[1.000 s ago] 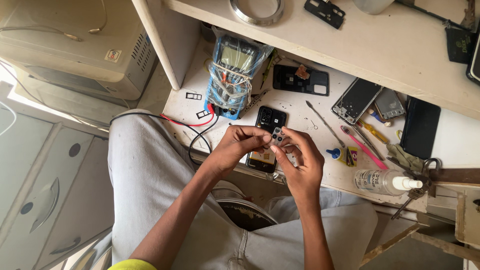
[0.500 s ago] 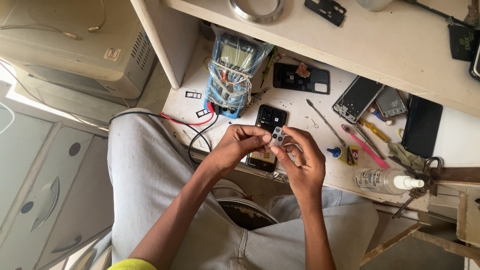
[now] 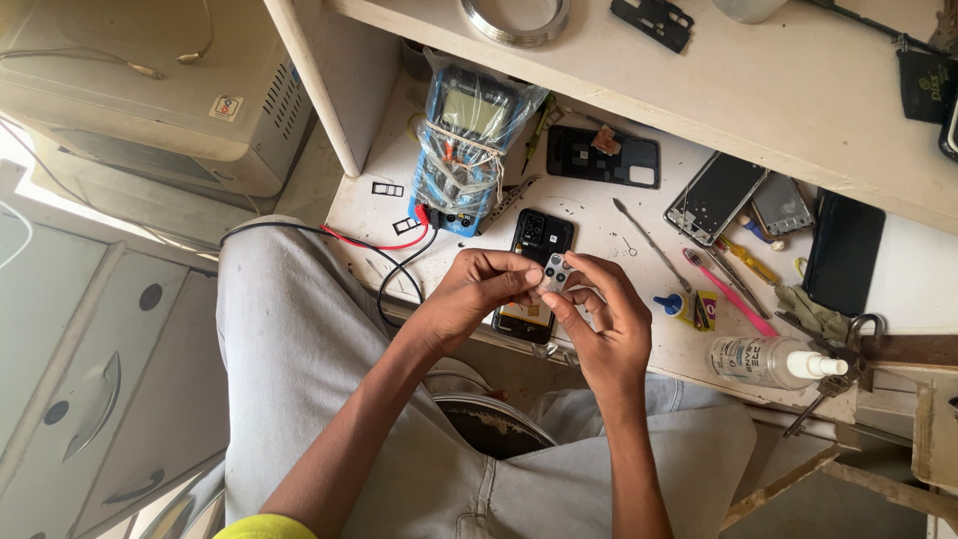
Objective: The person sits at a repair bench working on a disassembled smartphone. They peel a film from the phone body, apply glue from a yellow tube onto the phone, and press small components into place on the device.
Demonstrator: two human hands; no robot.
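Both of my hands meet above the front edge of a white workbench [image 3: 649, 344]. My left hand [image 3: 481, 291] and my right hand [image 3: 603, 321] pinch a small grey camera-lens piece [image 3: 555, 273] with round holes between their fingertips. Right under them lies an opened black phone [image 3: 539, 240] with its back off, partly hidden by my fingers. A multimeter wrapped in clear plastic [image 3: 465, 150] stands behind it, with red and black leads [image 3: 384, 248] trailing toward my lap.
A black phone back cover [image 3: 604, 157], two phone screens [image 3: 717, 198], a dark phone [image 3: 843, 252], a pink tool [image 3: 728, 292], a thin metal pick [image 3: 649, 240] and a clear spray bottle [image 3: 768, 359] lie on the bench. A shelf [image 3: 758, 90] runs above. A beige box [image 3: 140, 100] stands at left.
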